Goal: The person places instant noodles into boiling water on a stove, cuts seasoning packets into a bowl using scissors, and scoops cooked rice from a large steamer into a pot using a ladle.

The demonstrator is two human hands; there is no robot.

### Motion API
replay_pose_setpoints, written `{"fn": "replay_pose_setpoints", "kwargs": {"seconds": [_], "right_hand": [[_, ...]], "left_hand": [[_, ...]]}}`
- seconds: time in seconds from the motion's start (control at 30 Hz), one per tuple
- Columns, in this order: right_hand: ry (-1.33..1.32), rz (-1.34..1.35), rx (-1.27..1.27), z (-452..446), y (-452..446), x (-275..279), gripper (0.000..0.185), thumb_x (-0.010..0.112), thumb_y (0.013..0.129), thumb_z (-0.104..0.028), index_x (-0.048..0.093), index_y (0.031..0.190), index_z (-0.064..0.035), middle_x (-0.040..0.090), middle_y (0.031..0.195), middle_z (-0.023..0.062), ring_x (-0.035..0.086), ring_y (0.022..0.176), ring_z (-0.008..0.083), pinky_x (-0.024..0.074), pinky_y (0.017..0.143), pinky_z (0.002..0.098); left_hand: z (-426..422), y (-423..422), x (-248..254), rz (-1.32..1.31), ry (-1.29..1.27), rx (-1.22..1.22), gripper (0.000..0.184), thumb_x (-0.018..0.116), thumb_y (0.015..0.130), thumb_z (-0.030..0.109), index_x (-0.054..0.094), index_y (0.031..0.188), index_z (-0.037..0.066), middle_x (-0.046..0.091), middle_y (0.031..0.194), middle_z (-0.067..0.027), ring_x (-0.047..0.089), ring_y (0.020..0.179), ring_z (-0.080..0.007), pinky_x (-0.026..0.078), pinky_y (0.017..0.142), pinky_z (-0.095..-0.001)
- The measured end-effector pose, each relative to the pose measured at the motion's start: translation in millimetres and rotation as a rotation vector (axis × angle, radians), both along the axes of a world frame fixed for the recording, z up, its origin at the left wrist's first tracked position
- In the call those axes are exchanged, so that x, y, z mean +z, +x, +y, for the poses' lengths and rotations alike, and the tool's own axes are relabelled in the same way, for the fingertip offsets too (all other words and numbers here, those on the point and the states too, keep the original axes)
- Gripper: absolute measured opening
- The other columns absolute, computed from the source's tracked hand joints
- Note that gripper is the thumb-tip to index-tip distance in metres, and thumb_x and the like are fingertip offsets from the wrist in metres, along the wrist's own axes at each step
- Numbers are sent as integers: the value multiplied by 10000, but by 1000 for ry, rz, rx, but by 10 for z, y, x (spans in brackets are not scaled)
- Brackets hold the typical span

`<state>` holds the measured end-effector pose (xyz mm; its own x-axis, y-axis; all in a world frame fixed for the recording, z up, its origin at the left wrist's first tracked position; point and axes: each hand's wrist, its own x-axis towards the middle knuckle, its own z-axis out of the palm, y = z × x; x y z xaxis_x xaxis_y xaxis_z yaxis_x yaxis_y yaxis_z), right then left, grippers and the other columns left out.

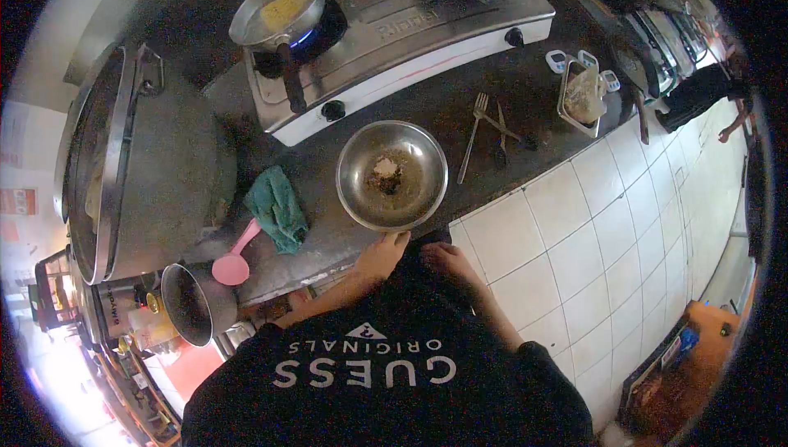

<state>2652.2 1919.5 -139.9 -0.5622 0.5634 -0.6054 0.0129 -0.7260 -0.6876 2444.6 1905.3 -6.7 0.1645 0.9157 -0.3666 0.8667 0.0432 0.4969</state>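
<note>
Fingers of left hand [380, 257] and right hand [448, 261] curl, grip unclear, near the metal bowl [419, 197]

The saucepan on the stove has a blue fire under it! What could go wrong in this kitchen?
The yellow food could burn, because the saucepan sits over a lit blue flame while both hands are away from it.

Its dark handle sticks out past the stove's front, so someone might bump it and spill the pan.

The metal bowl is close to the counter's front edge; a knock might tip it off.
</note>
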Motion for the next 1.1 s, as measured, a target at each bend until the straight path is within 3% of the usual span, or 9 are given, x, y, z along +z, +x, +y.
{"fn": "replay_pose_setpoints", "kwargs": {"seconds": [0.13,0.23,0.33,0.5,0.83,0.9,0.97,1.03,1.1], "right_hand": [[-164,248,-47,-31,-286,372,289,469,937,-205,532,1124,6,594,1088,123,575,1023,209,457,904,319],[-160,344,-84,-68,-343,380,286,441,943,-186,517,1140,7,581,1110,119,560,1050,221,440,939,344],[-310,433,-153,-63,-335,515,280,430,941,-166,502,1152,3,566,1130,115,552,1054,230,425,956,361],[-497,567,-245,-101,-279,460,225,443,928,-145,512,1094,-9,558,1112,112,550,1041,230,414,960,359],[43,99,-140,-34,66,233,153,551,886,-175,558,967,-45,604,857,31,585,795,119,484,704,262],[36,-6,-201,54,188,6,147,569,870,-173,568,950,-49,611,808,29,594,739,122,485,633,266],[-95,-153,-432,93,351,-868,137,567,858,-148,575,961,-59,616,793,37,594,684,129,467,566,259],[-96,-387,-511,227,484,-1445,296,671,764,-192,575,977,-10,637,835,93,635,674,193,506,564,314],[40,-642,-333,397,604,-2340,343,658,772,-233,566,1017,-12,644,868,111,639,672,212,503,571,333]], "left_hand": [[71,-52,33,35,-78,-100,320,453,842,91,466,1161,66,484,1159,-159,559,993,-350,482,815,-431],[37,-70,-15,43,125,-195,291,457,838,91,475,1128,72,497,1132,-137,551,1013,-337,480,820,-424],[63,6,171,21,-48,-166,308,467,833,98,485,1140,78,507,1096,-122,547,1022,-321,479,826,-413],[19,8,-184,-82,103,-314,363,465,831,74,481,1193,90,526,1068,-120,552,1014,-316,479,832,-390],[-93,147,-861,-418,283,-293,362,517,826,67,457,1182,66,534,1132,-171,562,994,-352,463,869,-415],[-148,110,-841,-425,368,-252,350,530,820,75,449,1161,58,542,1126,-178,569,971,-354,471,845,-420],[-183,30,-853,-432,393,-298,339,538,820,89,441,1142,51,556,1094,-176,579,941,-348,478,818,-419],[-268,-118,-961,-435,346,-427,328,542,823,109,435,1126,44,577,1035,-166,591,904,-332,483,788,-412],[-266,-161,-914,-422,-362,-433,292,544,833,121,450,1099,46,584,971,-145,595,871,-310,488,752,-393]]}}
